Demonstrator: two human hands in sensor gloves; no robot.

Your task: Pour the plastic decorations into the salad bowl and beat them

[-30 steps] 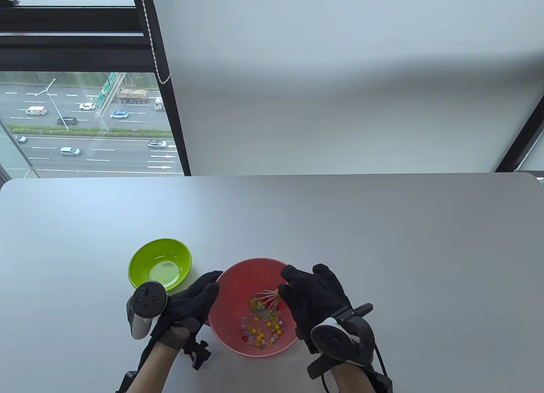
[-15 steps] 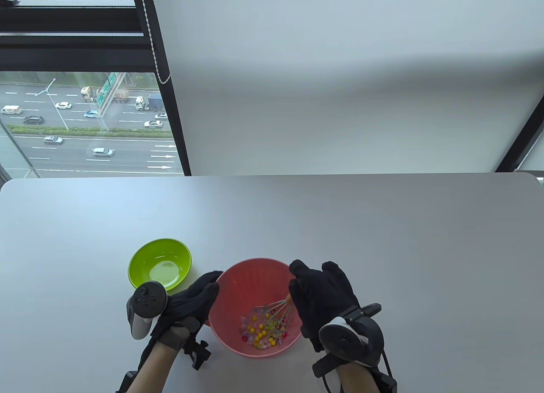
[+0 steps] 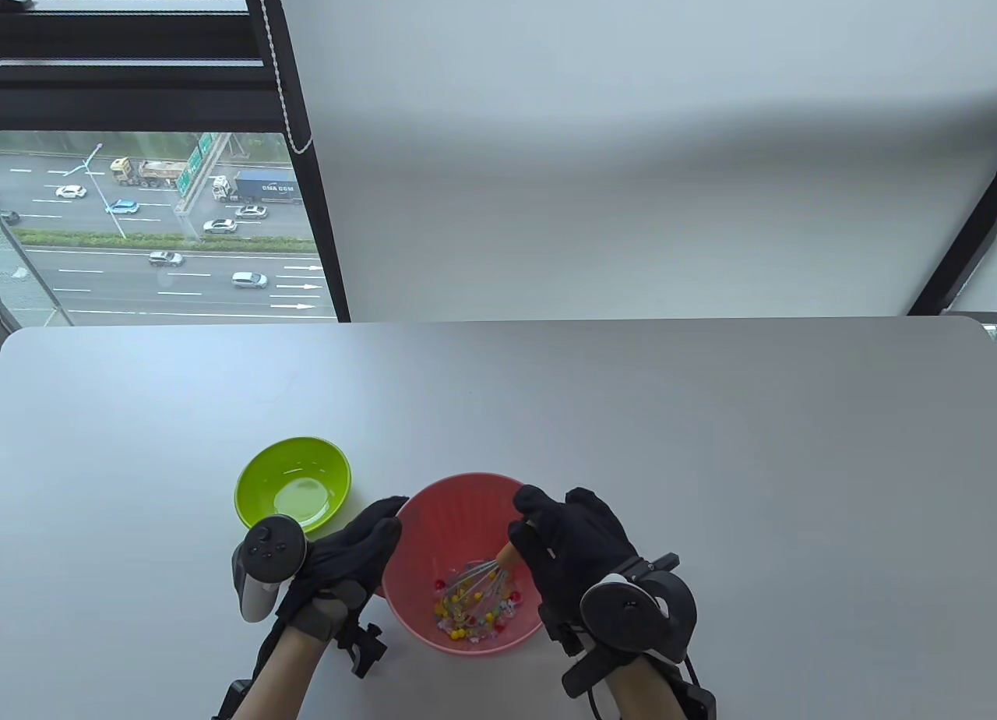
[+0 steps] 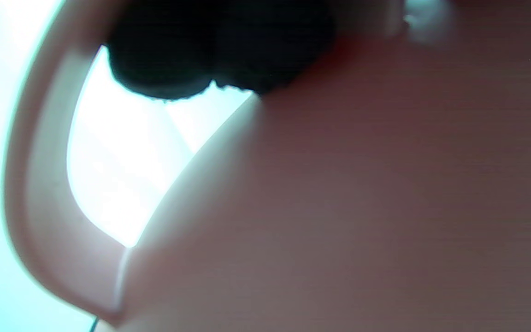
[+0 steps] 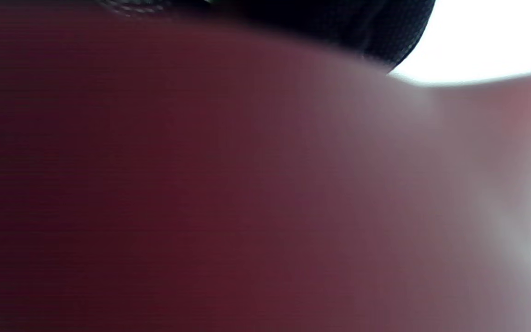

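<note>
The pink salad bowl [image 3: 436,517] sits at the table's near edge with the plastic decorations [image 3: 471,607] heaped in its bottom, and it looks light enough to skate, so the left hand [image 3: 350,552] presses straight fingers against its left wall. The right hand [image 3: 572,541] curls around the whisk [image 3: 479,580] by its orange handle (the sensible hold), wires down among the small, hard, likely bouncy beads.

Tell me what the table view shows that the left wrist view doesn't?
Only the table view shows the green bowl, the whisk, the colourful beads and the right hand gripping the whisk. Only the left wrist view shows the pink bowl's outer wall up close and blurry. Both show the pink bowl with the left hand touching it.
</note>
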